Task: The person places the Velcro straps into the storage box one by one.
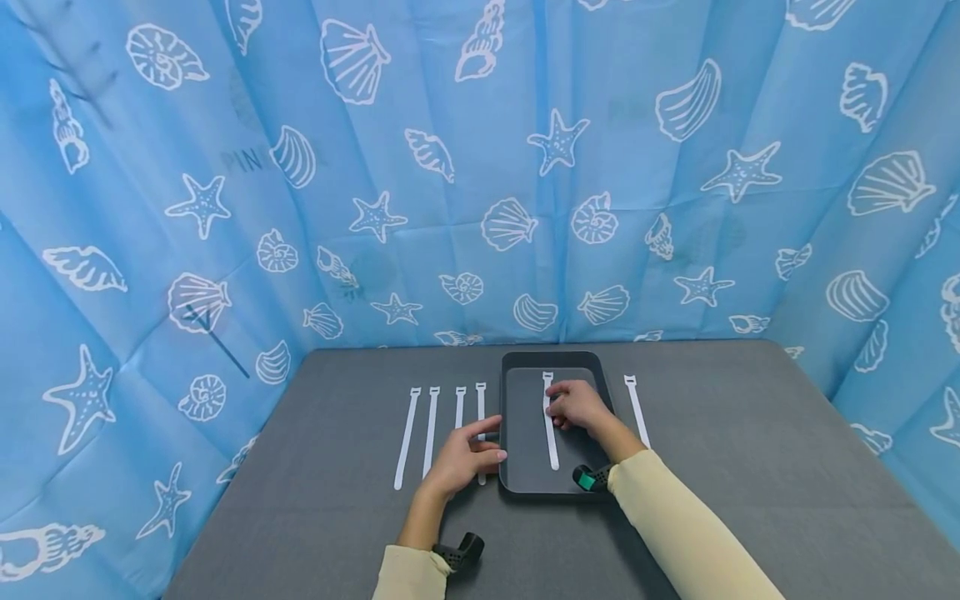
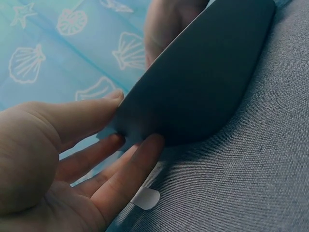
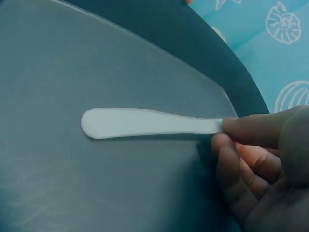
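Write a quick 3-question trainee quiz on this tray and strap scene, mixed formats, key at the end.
1. True or false: the right hand touches the white flat plastic strap lying inside the dark grey rectangular plastic tray.
2. Multiple choice: the left hand rests at A) the tray's left edge, B) the tray's far rim, C) the blue shell-print curtain.
3. Fill in: how many white straps lie on the grey fabric-covered table to the left of the tray?

Key
1. True; the right wrist view shows the fingers pinching one end of the strap.
2. A
3. Four; one more lies to the tray's right.
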Motion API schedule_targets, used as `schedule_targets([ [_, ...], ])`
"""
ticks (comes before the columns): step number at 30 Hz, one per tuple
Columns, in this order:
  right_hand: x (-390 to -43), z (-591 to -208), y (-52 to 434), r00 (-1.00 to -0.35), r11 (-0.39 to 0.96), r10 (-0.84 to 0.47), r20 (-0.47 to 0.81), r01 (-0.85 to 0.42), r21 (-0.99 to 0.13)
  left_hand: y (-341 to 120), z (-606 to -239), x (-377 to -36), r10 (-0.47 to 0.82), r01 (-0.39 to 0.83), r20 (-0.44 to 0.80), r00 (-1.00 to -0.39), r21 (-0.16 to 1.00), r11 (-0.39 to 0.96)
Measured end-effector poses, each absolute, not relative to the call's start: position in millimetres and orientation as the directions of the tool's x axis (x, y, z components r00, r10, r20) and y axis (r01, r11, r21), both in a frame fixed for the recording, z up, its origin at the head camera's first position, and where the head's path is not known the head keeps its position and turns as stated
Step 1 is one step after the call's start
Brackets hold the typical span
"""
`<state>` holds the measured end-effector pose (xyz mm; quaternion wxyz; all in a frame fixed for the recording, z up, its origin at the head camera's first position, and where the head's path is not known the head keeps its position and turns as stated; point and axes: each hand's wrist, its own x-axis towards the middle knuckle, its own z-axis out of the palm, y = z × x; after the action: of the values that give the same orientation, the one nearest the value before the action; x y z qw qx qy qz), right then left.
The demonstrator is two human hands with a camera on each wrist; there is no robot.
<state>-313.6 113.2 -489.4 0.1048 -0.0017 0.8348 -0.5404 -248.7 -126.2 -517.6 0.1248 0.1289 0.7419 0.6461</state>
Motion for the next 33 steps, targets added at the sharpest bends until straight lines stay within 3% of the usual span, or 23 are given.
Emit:
schedule_targets([
  [5,-316.3,-490.3,109.8,-0.980,0.537,-0.118,-0.161,0.074,-0.840,-126.0,-518.8,-249.2,0.351,0.037,-0.016,-0.936,0.989,0.142],
  [10,-318.6,-490.3,101.5,-0.986,0.740,-0.145,-0.086,-0.051,-0.671,-126.3,-517.1,-248.1,0.349,0.036,-0.019,-0.937,0.988,0.149],
  [14,-319.2,-488.4,95.8,-0.986,0.814,-0.160,-0.046,-0.105,-0.572,-126.3,-515.1,-247.3,0.350,0.034,-0.020,-0.936,0.988,0.148],
  [25,-319.0,-488.0,90.2,-0.986,0.856,-0.155,-0.058,-0.104,-0.506,-126.3,-511.9,-247.0,0.352,0.031,-0.019,-0.936,0.990,0.136],
  [33,-314.6,-487.4,73.9,-0.982,0.807,-0.143,-0.124,-0.043,-0.589,-125.6,-513.0,-246.9,0.350,0.024,-0.023,-0.936,0.991,0.129],
])
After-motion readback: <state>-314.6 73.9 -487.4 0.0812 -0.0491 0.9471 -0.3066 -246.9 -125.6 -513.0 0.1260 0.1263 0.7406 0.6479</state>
